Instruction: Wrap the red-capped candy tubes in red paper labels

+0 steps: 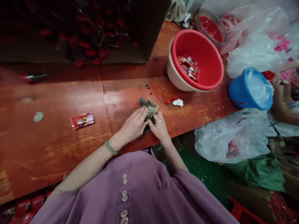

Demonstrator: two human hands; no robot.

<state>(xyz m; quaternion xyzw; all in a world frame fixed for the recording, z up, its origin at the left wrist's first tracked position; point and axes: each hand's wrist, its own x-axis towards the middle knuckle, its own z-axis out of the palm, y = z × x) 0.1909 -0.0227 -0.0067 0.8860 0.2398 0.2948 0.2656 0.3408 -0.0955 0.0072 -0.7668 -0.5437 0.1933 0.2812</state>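
Near the table's front edge, both hands are on a crumpled bundle of olive and dark grey cloth (152, 108). My left hand (135, 123), below a green bead bracelet (110, 147), has its fingers together against the bundle's left side. My right hand (159, 127) pinches the bundle's lower right side with bent fingers. Several small dark beads (148, 88) lie just beyond the cloth. A red and white scrap (177, 103) and thin yellow rubber bands (182, 112) are to its right. A flat red packet (82, 120) lies farther left.
A dark open box (93, 57) of red-capped items stands at the back left. Nested red and white basins (175, 74) hold small packets. Right of them are a blue bucket (238, 90), plastic bags (231, 137) and another person's hand (280, 95).
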